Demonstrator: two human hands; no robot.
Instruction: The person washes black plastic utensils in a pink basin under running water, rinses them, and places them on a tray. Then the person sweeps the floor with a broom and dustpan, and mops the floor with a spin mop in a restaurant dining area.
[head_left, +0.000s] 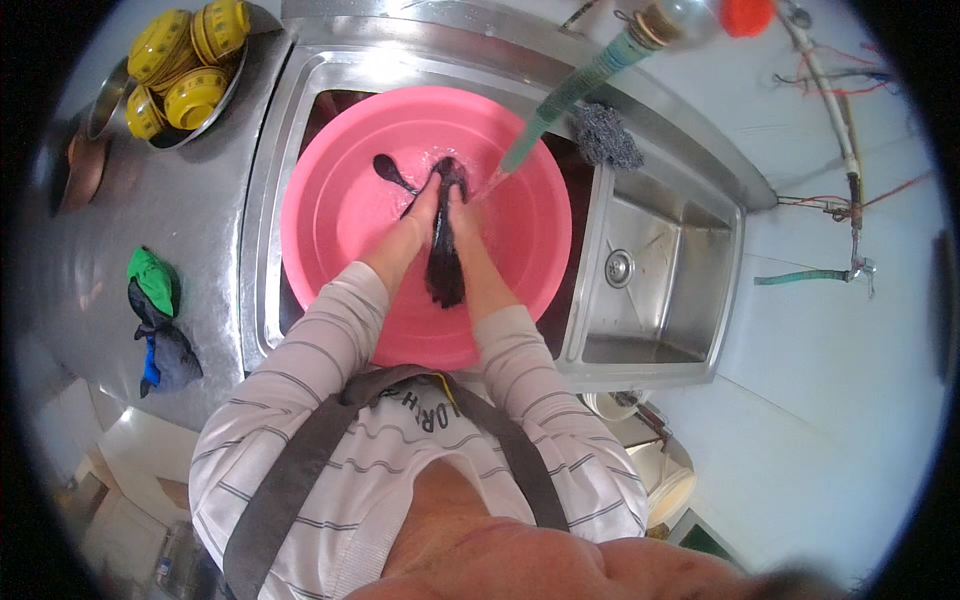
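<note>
Inside a large pink plastic basin (330, 135), both my hands are pressed around a long, dark, wet item (445, 247), which looks like cloth. My left hand (422, 214) lies along its left side and my right hand (463, 216) along its right. Its lower end hangs towards me and looks frayed. A dark rounded piece (387, 166) sticks out to the left; I cannot tell whether it is part of the same item. Water runs from a green hose (555, 109) into the basin, just right of my hands. Some fingertips are hidden behind the dark item.
The basin sits over the left bowl of a stainless steel sink; the right bowl (637, 262) has a drain. A steel wool scourer (606, 135) rests on the sink's back ledge. Yellow bowls (196, 97) and green, black and blue cloths (161, 322) are on the left counter (202, 225).
</note>
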